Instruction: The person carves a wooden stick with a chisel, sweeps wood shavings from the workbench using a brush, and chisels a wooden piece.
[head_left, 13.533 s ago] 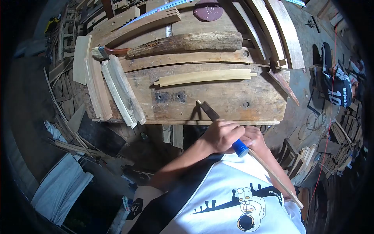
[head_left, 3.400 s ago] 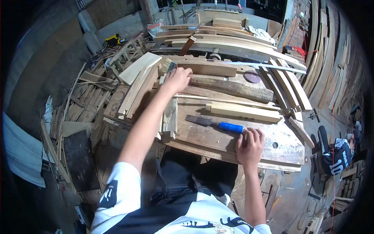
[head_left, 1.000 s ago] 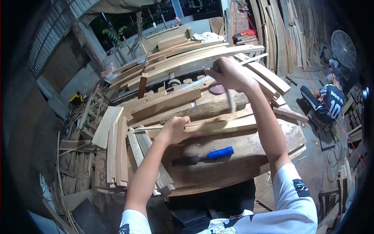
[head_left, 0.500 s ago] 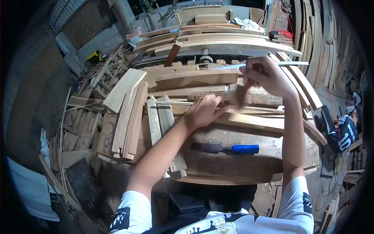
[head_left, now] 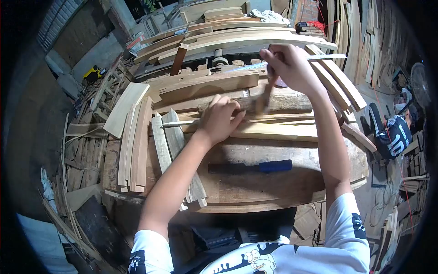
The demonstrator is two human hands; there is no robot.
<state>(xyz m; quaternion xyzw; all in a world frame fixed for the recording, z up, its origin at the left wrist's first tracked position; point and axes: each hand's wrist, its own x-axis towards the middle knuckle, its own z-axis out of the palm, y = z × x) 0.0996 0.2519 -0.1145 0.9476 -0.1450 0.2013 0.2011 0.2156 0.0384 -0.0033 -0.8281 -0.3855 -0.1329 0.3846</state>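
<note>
Brush, at the left hand earlier, is now gripped in the right hand, one o'clock of view centre. Left hand lies over thin wooden strip; can't tell if clamped. Chisel at four. Pale bucket at eleven, contents unreadable.

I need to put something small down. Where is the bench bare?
Bare wood shows on the bench between the chisel and the front edge, and between the chisel and the pale wooden piece. Crowded: the left end, with boards, and farther back, around the log, brush and left hand.
</note>
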